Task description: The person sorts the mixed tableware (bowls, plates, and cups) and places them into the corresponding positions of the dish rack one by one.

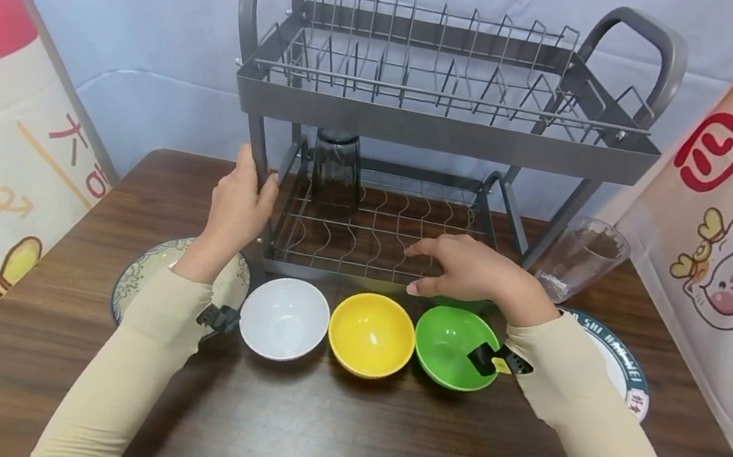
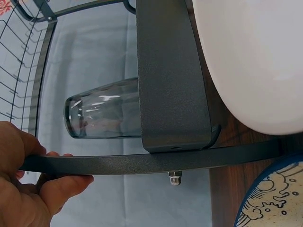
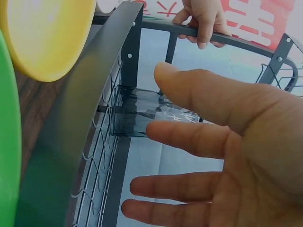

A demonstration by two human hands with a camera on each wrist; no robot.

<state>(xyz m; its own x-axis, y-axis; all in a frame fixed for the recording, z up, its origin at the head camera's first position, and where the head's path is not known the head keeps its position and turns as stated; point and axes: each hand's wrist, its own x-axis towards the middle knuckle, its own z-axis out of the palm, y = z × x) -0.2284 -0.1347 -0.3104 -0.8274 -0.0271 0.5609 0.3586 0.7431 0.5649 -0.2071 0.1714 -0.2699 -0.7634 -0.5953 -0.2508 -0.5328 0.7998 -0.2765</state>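
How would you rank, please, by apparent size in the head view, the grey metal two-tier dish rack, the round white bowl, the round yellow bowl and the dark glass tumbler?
1. Grey dish rack, largest
2. White bowl and yellow bowl, too alike to rank
3. Dark tumbler, appearing smallest, though farther from the camera

The dish rack (image 1: 437, 133) presents matt, finely grained metal; its nut (image 2: 175, 178) is bright metal. The white bowl (image 1: 283, 323), yellow bowl (image 1: 371, 337) and green bowl (image 1: 452, 340) are smooth, glossy. The dark tumbler (image 1: 336, 173) and clear tumbler (image 1: 580, 262) look smooth, glassy. The table (image 1: 321, 435) shows wood grain with soft sheen; the backdrop (image 1: 133, 28) is creased matt cloth.
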